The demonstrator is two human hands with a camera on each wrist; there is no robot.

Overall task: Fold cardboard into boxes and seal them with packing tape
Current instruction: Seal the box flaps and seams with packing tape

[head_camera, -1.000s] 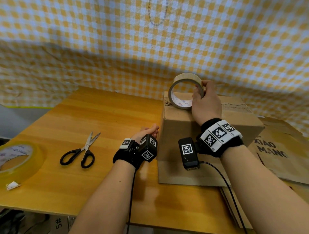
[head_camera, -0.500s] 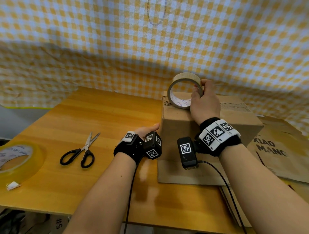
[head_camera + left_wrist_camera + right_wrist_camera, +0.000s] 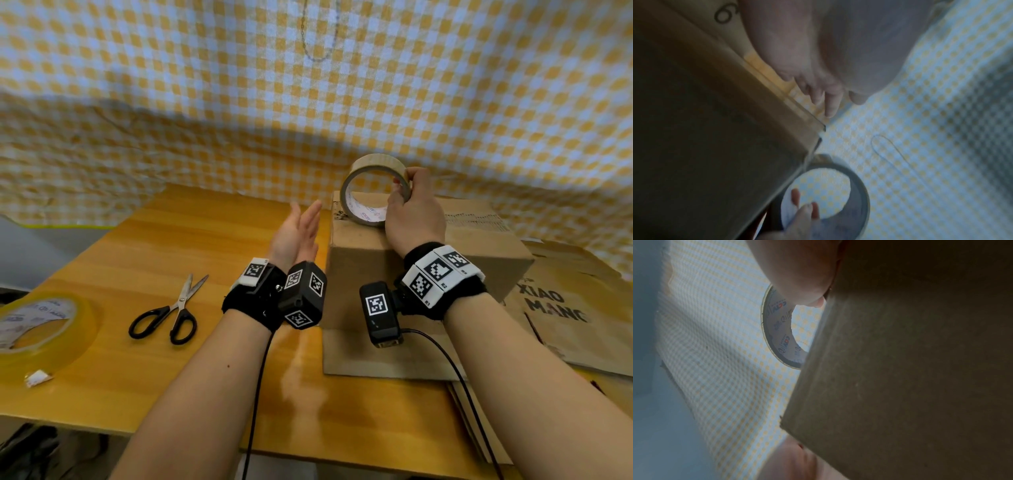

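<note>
Your wooden counter (image 3: 144, 260) sits before a yellow checked cloth (image 3: 205, 120). On it: one folded cardboard box (image 3: 394, 260), two tape rolls, one pair of scissors (image 3: 171, 311). Your right hand (image 3: 412, 212) grips the brown tape roll (image 3: 373, 168) upright on the box's far left corner. Your left hand (image 3: 298, 233), earlier against the box's left side, has lifted clear, fingers straight (the clear roll (image 3: 41, 325) lies far left).

A yellow-and-white checked cloth (image 3: 205, 102) hangs as backdrop — wrinkled, shadowed low down — behind a glossy wooden table (image 3: 171, 246).
</note>
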